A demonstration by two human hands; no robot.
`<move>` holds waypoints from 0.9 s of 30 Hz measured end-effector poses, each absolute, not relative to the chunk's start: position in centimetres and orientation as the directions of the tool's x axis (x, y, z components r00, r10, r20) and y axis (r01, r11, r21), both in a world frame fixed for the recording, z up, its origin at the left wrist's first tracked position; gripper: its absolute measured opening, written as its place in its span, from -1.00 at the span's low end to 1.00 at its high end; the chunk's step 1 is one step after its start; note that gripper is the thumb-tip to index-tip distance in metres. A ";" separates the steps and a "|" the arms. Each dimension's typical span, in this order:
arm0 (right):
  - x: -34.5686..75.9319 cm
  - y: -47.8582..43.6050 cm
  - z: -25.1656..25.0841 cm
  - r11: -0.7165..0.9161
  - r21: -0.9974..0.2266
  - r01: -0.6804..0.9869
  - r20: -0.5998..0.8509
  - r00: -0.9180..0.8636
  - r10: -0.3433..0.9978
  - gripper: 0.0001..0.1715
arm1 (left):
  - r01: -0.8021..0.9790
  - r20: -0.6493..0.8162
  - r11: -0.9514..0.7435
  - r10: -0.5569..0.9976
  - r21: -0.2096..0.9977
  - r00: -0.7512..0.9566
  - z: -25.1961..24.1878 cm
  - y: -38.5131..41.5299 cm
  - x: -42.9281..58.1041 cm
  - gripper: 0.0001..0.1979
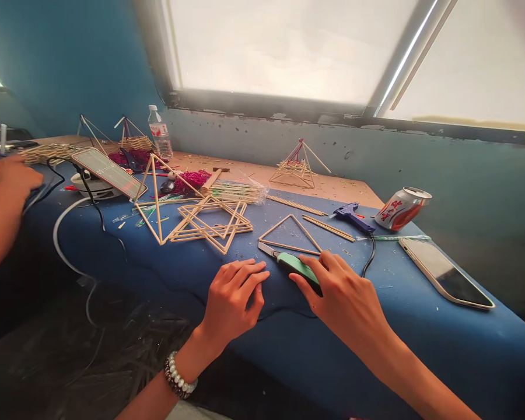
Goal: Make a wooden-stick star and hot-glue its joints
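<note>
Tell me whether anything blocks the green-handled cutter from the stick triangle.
Nothing visible does. The right hand holds the green-handled cutter, its metal head just at the lower edge of the wooden stick triangle.

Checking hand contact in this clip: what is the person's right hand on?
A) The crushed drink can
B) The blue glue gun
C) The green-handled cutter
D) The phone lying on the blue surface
C. The right hand lies over the green-handled cutter, its fingers on the handle, while the blue glue gun sits farther up, out of touch.
</note>
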State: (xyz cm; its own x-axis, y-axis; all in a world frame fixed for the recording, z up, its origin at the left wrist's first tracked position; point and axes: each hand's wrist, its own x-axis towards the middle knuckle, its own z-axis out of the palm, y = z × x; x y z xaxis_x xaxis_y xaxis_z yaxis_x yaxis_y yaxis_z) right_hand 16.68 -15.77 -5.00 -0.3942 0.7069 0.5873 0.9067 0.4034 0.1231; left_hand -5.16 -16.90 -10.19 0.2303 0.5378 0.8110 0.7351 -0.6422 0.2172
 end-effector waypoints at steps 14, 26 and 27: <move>16.8 -14.8 -4.7 0.447 0.082 0.891 0.569 -0.410 0.712 -0.48 | 0.730 0.819 -0.647 0.528 0.219 0.223 -10.3 -16.9 -5.1 -0.70; 14.9 -14.6 -4.8 0.403 0.095 0.910 0.537 -0.388 0.749 -0.53 | 0.730 0.822 -0.645 0.528 0.226 0.212 -10.5 -16.9 -5.1 -0.68; 14.8 -14.6 -4.8 0.403 0.096 0.910 0.535 -0.389 0.750 -0.53 | 0.731 0.821 -0.645 0.529 0.224 0.216 -10.5 -16.9 -5.1 -0.68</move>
